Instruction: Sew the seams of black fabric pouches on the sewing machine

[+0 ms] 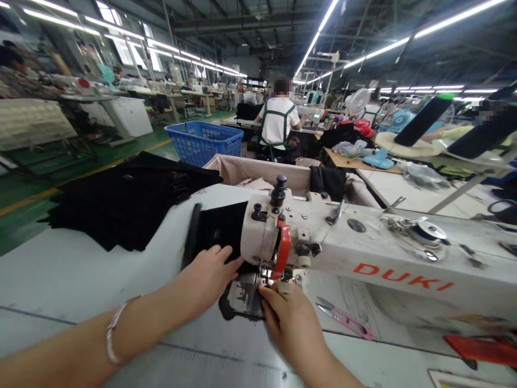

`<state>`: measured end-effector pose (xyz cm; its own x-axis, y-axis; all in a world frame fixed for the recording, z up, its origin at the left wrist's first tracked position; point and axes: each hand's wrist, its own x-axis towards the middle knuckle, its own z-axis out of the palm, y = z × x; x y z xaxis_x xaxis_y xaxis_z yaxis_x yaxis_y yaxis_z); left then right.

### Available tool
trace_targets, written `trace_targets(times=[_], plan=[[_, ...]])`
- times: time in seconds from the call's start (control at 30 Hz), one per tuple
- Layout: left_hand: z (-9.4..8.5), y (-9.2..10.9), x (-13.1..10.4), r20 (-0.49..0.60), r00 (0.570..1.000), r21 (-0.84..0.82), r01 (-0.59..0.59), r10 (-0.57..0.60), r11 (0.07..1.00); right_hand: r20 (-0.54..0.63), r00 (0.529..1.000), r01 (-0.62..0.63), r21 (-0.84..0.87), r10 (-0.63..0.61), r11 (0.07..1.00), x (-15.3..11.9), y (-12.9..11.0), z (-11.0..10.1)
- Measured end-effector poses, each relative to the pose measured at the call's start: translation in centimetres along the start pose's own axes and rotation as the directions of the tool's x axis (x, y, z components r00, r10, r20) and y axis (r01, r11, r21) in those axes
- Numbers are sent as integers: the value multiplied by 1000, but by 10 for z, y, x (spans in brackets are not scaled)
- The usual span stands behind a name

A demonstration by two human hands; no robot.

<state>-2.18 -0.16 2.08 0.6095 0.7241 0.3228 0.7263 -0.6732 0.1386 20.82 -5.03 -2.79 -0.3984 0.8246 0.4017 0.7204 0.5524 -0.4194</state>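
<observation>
A white sewing machine (323,237) stands in front of me, with a red guard (283,249) at its needle end. Black fabric (218,226) lies on the table left of the machine head and runs partly behind it. My left hand (216,267) lies on the near edge of this fabric, fingers stretched toward the needle area. By the presser foot, my right hand (288,307) has its fingers bent and pressed together. What they grip is hidden. Under the needle, the dark metal plate (244,298) shows between both hands.
Pink-handled thread snips (347,319) lie right of my right hand. A stack of black fabric pieces (121,199) rests at the table's left. Beyond are a blue basket (204,141), a cloth-lined bin (262,172) and a seated person (278,121). Black thread cones (424,121) stand at right.
</observation>
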Motion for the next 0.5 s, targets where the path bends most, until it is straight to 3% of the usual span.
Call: trace_targets(times=[0.1,0.2,0.33,0.5], plan=[[-15,22,-22,166,986,51,23,-31,998,-25,998,58,12,-58,998,-2,0,1],[-14,32,-30,289,957,40,2,-13,999,-34,988,152,18,-151,988,-2,0,1],[11,24,-28,191,973,-66,-121,131,990,-36,980,195,17,-194,981,-3,-4,-3],[24,9,-28,205,958,-154,-169,199,974,-3,982,191,23,-191,981,-6,-9,-5]])
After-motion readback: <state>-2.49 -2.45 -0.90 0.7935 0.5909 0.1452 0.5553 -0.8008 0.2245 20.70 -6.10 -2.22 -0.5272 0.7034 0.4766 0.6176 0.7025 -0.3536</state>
